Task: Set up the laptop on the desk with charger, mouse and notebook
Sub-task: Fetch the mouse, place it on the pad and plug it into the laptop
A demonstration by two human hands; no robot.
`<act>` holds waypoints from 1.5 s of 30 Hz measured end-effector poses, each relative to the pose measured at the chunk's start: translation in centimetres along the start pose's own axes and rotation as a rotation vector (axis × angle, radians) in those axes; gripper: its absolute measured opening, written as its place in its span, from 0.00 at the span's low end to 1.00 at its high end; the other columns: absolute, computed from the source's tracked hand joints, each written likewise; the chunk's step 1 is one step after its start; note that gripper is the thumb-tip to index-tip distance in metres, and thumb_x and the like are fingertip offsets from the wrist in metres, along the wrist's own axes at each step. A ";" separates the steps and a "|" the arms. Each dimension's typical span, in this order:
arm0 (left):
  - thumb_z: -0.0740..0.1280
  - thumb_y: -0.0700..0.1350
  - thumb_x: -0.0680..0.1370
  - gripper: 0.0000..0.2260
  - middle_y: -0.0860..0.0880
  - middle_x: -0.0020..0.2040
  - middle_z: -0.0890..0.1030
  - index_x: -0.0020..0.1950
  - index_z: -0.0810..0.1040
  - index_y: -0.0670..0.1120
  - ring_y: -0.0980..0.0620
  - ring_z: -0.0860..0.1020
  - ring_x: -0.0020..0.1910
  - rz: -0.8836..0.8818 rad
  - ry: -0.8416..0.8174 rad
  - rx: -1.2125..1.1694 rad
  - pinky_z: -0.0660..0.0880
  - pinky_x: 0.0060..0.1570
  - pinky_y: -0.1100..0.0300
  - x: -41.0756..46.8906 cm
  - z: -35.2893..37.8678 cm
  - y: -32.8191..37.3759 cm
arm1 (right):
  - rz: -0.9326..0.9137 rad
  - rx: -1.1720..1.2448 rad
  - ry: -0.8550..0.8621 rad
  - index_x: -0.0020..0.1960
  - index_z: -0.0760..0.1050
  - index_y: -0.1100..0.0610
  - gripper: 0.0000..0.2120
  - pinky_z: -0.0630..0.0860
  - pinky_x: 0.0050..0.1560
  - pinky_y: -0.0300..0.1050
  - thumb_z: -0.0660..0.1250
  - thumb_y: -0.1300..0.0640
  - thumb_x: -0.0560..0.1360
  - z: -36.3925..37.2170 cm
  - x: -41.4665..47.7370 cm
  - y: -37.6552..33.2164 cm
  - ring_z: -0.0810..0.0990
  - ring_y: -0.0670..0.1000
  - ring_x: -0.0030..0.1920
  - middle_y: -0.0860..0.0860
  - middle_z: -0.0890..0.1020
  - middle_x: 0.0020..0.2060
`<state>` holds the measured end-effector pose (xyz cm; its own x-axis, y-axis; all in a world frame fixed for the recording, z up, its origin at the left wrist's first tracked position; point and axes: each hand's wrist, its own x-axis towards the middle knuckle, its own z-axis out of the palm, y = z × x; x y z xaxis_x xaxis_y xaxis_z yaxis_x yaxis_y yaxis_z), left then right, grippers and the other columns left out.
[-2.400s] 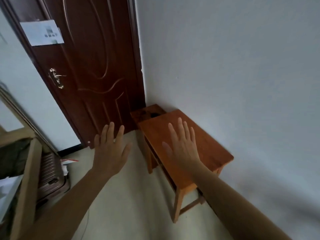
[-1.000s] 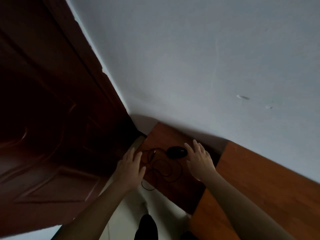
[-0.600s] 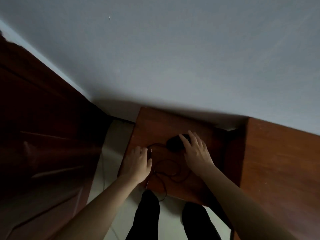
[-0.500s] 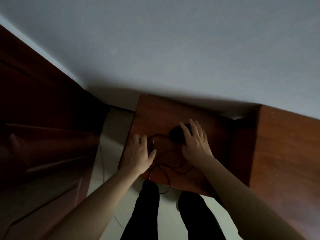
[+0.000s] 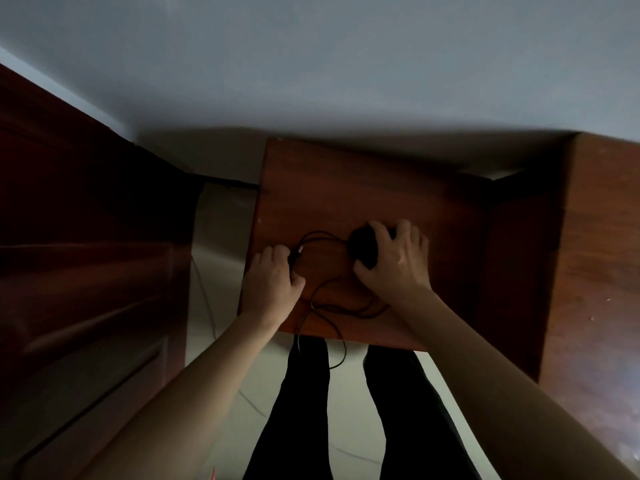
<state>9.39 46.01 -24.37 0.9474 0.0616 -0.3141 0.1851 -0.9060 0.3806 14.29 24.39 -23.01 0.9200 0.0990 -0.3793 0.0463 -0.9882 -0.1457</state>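
A black wired mouse (image 5: 362, 247) lies on a low dark-brown stool (image 5: 346, 188). My right hand (image 5: 394, 263) curls over it, fingers wrapped around its far and right sides. The mouse's thin black cable (image 5: 332, 306) loops across the stool top and hangs over the front edge. My left hand (image 5: 272, 285) is closed on the cable's plug end (image 5: 298, 252), whose metal tip sticks out past the fingers. No laptop, charger or notebook shows in the view.
A taller wooden desk (image 5: 595, 258) stands to the right of the stool. A dark wooden door (image 5: 86, 254) fills the left side. A pale wall (image 5: 311, 64) is directly behind. My legs in black trousers (image 5: 304, 410) stand on a light floor below the stool.
I have stepped up to the stool and bent over it. My right hand has closed around the mouse and my left hand has closed on the cable's plug end.
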 end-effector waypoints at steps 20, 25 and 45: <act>0.65 0.41 0.74 0.05 0.46 0.33 0.76 0.47 0.72 0.41 0.42 0.76 0.31 0.061 0.331 -0.480 0.69 0.31 0.55 -0.1 -14.5 10.0 | 0.283 0.622 0.231 0.61 0.70 0.52 0.28 0.71 0.44 0.45 0.66 0.34 0.71 -13.0 -9.4 2.2 0.77 0.53 0.47 0.48 0.72 0.50; 0.58 0.47 0.73 0.06 0.51 0.33 0.74 0.47 0.70 0.47 0.44 0.73 0.33 0.129 0.482 -0.596 0.60 0.33 0.57 -2.7 -21.4 17.4 | 0.288 0.714 0.285 0.55 0.67 0.46 0.27 0.75 0.46 0.48 0.63 0.27 0.67 -21.5 -14.0 5.9 0.79 0.54 0.49 0.48 0.78 0.46; 0.59 0.45 0.76 0.06 0.51 0.36 0.75 0.51 0.71 0.49 0.47 0.75 0.30 0.833 0.045 -0.713 0.77 0.30 0.46 -35.1 -5.1 67.7 | 0.667 1.305 0.735 0.55 0.75 0.50 0.36 0.78 0.44 0.43 0.81 0.32 0.56 -24.3 -60.7 48.4 0.83 0.49 0.47 0.50 0.83 0.48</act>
<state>-9.98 -15.33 16.84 0.8514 -0.4288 0.3020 -0.4230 -0.2210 0.8788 -29.87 -32.27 15.15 0.6353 -0.7295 -0.2534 -0.4009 -0.0312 -0.9156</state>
